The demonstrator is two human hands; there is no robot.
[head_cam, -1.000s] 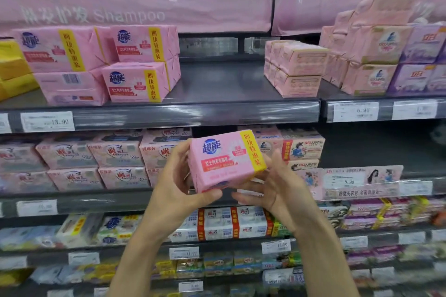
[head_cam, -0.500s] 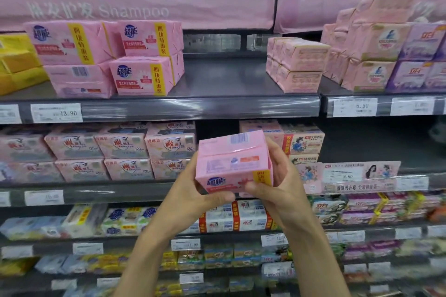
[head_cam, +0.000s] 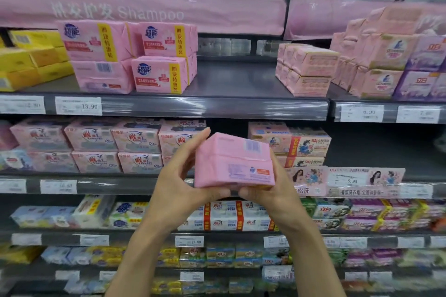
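- At the far left, a stack of yellow wrapped soap blocks (head_cam: 31,60) sits on the upper grey metal shelf (head_cam: 236,79).
- Just beside it stands a stack of pink plastic-wrapped soap multipacks with yellow side bands (head_cam: 135,60), above a white price label reading 13.90 (head_cam: 78,105). Most face front; one shows its barcode.
- The left hand (head_cam: 178,190) grips the left end of the held pack. Its fingers (head_cam: 193,144) curl up that side and the thumb tucks under the bottom edge.
- The rectangular pink plastic-wrapped soap pack (head_cam: 234,164) is held in the air between both hands. It is in front of the second shelf down, and lower than the matching stack. It is tilted, with its barcode and small print towards the camera.
- The right hand (head_cam: 272,190) grips the right end, with its thumb hooked under the bottom edge. Its other fingers are hidden behind the pack.
- The step appears to be turning the pack to check or face it. The film wrap looks slick, so both thumbs should stay underneath and the pack should be rolled slowly. A light squeeze would avoid denting the corners. The printed front with its yellow band should come forward to match the stack, ready for the bare stretch of shelf just right of it.
- Further right on that shelf, well apart, sits a block of pale pink wrapped soap packs (head_cam: 306,70).
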